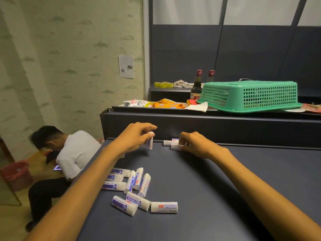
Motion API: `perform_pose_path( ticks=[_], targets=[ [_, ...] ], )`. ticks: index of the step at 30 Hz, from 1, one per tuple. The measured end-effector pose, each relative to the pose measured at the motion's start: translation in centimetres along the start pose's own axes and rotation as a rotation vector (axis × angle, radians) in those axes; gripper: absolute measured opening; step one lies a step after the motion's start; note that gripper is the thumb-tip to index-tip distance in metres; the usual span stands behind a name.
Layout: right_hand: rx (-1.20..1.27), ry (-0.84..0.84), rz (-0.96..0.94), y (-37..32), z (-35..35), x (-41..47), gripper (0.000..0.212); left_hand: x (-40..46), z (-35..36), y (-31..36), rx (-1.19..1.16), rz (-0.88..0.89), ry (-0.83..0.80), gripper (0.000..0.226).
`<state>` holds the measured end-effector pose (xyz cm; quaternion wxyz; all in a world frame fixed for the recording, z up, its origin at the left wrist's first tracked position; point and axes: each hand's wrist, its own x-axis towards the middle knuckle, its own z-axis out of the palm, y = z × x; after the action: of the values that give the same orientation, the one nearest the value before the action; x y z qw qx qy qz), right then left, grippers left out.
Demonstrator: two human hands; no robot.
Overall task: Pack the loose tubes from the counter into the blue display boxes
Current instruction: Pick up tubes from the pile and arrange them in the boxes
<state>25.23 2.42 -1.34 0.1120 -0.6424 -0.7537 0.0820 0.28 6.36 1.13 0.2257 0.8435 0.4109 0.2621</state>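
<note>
Several loose white tubes with blue print (133,186) lie in a heap on the dark blue counter (217,188), near its left edge. My left hand (137,138) holds one white tube (150,143) upright at the far side of the counter, fingers curled round its top. My right hand (192,143) pinches another white tube (175,146) lying flat on the counter. Two more tubes (169,142) lie just behind it against the back wall. No blue display box is in view.
A raised dark ledge (208,119) runs behind the counter, with snack packets (156,103), sauce bottles (197,87), tape rolls (164,84) and an upturned green basket (250,95). A person in a white shirt (69,159) crouches left of the counter beside a red bin (16,175).
</note>
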Motion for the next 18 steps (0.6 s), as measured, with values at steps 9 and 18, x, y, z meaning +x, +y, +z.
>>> perform_pose_path(
  ticks=[9, 18],
  targets=[
    [-0.003, 0.078, -0.047, 0.6, -0.6, -1.1, 0.023, -0.7, -0.2, 0.3, -0.083, 0.021, 0.127, 0.018],
    [0.206, 0.175, -0.050, 0.9, -1.2, -3.2, 0.027, -1.4, 0.1, 1.0, -0.007, 0.044, 0.137, 0.023]
  ],
)
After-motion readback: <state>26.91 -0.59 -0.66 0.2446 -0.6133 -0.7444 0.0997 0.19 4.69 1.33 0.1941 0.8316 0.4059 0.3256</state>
